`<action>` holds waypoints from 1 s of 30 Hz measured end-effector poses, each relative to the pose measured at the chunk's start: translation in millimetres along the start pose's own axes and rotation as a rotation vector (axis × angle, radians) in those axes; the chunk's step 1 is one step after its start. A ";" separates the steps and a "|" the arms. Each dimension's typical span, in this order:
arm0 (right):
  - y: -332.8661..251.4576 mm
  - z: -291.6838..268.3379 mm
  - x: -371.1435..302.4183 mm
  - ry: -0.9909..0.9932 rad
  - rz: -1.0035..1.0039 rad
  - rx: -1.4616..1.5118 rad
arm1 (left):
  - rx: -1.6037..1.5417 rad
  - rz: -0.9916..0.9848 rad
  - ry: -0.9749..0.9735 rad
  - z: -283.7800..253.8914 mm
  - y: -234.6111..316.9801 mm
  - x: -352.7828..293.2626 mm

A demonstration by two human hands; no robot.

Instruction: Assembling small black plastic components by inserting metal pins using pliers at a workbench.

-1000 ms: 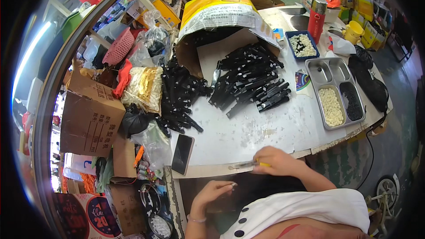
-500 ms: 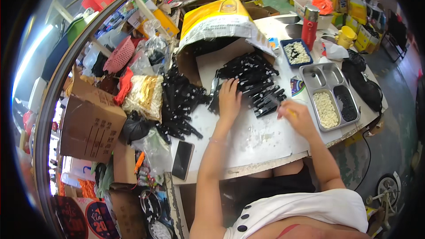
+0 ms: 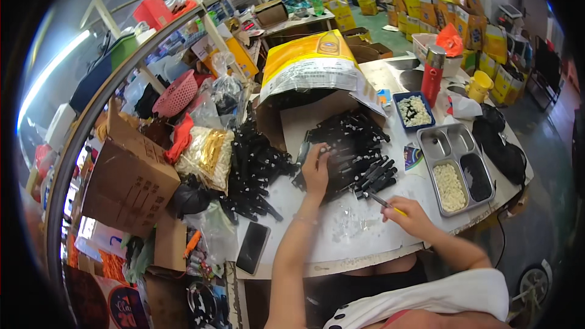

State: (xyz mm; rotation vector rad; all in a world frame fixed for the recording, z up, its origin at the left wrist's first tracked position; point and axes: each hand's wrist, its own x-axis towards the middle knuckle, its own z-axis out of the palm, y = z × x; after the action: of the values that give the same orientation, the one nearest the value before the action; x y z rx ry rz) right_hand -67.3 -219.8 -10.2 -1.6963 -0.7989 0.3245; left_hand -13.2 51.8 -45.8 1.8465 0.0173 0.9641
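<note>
My left hand lies at the left edge of a heap of black tubes with white tips, its fingers curled inward. A small pale spot shows at its fingertips; what they grip I cannot make out. My right hand is closed around a slim metal tool with a yellow handle. The tool's tip points up and left, close to the lower ends of a row of black tubes. Behind the heap, a yellow and white carton lies with its opening toward me.
To the right are a steel compartment tray with cream and black pieces, a blue tray and a red flask. More black tubes, a bag of cream pieces and a phone are at the left.
My left hand's fingers have gone from stretched out to curled. My right hand has turned, so its tool shows plainly. The whole view has shifted slightly.
</note>
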 end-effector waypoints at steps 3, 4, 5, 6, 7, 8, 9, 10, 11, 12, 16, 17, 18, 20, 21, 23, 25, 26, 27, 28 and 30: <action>1.5 15.2 -25.0 0.182 0.101 0.028 | 0.043 0.174 0.062 -12.5 47.7 -17.5; 0.9 18.6 -30.0 0.163 0.113 0.030 | 0.109 0.299 0.042 -15.8 57.8 -25.6; -0.6 22.7 -33.9 0.221 0.119 0.005 | 0.138 0.304 -0.013 -18.4 70.2 -34.8; -1.5 26.7 -38.1 0.282 0.129 -0.017 | 0.127 0.263 -0.060 -17.5 79.0 -46.4; -0.7 29.9 -39.5 0.273 0.148 -0.012 | 0.145 0.184 -0.132 -18.2 87.2 -59.7; -0.2 34.0 -39.3 0.311 0.114 -0.085 | 0.168 0.103 -0.203 -20.9 94.4 -72.6; 0.2 37.8 -38.8 0.349 0.081 -0.159 | 0.226 0.125 -0.217 -21.4 97.2 -82.0; 0.1 40.9 -37.8 0.340 0.099 -0.150 | 0.233 0.105 -0.226 -22.9 98.5 -89.9; 0.0 41.8 -35.7 0.337 0.087 -0.189 | 0.301 0.137 -0.240 -23.2 99.8 -96.8; -1.2 42.7 -34.1 0.336 0.073 -0.230 | 0.367 0.172 -0.254 -23.7 101.4 -102.9; -6.8 46.6 -32.2 0.283 0.028 -0.265 | 0.437 0.237 -0.244 -26.5 112.0 -111.8; -6.4 48.4 -32.9 0.282 0.029 -0.265 | 0.437 0.236 -0.244 -27.1 113.3 -113.4; -5.4 50.1 -33.0 0.281 0.017 -0.260 | 0.476 0.261 -0.245 -27.7 114.5 -114.4; -6.5 51.9 -33.2 0.281 0.004 -0.256 | 0.515 0.287 -0.245 -28.1 116.6 -115.8; -7.6 52.4 -33.0 0.282 -0.015 -0.286 | 0.552 0.307 -0.235 -28.1 117.4 -116.1; -7.6 54.2 -33.0 0.288 -0.033 -0.320 | 0.584 0.331 -0.224 -28.4 118.9 -117.1; -2.4 58.6 -33.2 0.295 -0.102 -0.395 | 0.626 0.281 -0.283 -33.9 121.7 -121.6; -1.2 60.8 -34.1 0.294 -0.102 -0.398 | 0.624 0.280 -0.282 -40.4 123.6 -125.9; -0.5 60.2 -36.6 0.237 -0.148 -0.402 | 0.244 -0.183 -0.373 -47.5 128.6 -130.4; -0.1 60.5 -40.0 0.179 -0.193 -0.405 | -0.152 -0.637 -0.444 -56.9 134.0 -134.4; 3.3 66.2 -52.5 0.055 -0.276 -0.364 | -0.438 -0.972 -0.644 -88.0 148.2 -134.8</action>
State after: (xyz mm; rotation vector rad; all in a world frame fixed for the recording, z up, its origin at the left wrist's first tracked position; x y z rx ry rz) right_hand -144.0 -205.1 -42.5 -1.8893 -1.0847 -0.0629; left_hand -217.5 -9.2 3.2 1.3871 0.2621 -0.2939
